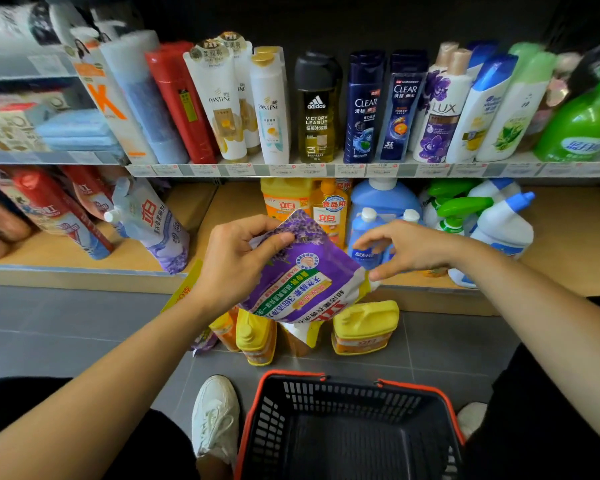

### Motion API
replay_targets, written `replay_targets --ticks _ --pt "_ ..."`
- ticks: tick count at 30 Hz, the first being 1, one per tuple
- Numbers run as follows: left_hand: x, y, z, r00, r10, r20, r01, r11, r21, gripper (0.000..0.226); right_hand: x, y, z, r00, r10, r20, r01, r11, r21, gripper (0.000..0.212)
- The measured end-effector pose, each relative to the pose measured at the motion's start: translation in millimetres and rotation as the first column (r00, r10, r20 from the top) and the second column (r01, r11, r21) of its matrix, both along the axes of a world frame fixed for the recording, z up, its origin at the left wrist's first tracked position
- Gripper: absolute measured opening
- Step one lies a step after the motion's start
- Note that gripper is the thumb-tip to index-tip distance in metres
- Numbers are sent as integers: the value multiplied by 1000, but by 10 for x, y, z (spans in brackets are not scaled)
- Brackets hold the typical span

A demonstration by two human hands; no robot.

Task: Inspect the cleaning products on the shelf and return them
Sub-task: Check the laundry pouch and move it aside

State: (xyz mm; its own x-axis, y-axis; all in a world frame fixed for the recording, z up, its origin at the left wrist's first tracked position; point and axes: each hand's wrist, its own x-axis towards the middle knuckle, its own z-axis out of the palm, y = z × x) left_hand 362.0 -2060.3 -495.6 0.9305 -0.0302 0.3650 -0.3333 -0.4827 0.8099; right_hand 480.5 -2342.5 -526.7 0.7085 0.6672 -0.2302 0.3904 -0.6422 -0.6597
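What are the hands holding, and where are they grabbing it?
The left hand pinches the purple pouch by its upper edge. The right hand is at its right corner; a grip there cannot be told.

Price labels [297, 169] blurred, unreadable. Basket [347, 400] cut off by bottom edge. Floor bottles [257, 337] partly hidden behind pouch [302, 278].

Bare left hand [232, 265] and right hand [409, 251], forearms unsleeved. Black clothing [32, 403] fills the lower corners of the frame. 2 white trainers [215, 415] show at the bottom.
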Motion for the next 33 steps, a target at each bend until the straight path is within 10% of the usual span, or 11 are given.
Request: replay_targets --ticks 9,20,33 --pt "8 393 140 977 179 112 -161 975 -152 6 58 278 -470 944 -201 -263 293 876 383 34" --pt "158 1039 -260 938 326 -116 -346 896 -277 13 115 547 -8 943 -323 85 231 814 533 22" --pt "258 1255 -1035 863 363 -353 -307 930 204 14 8 975 454 829 -307 467 117 912 393 30"
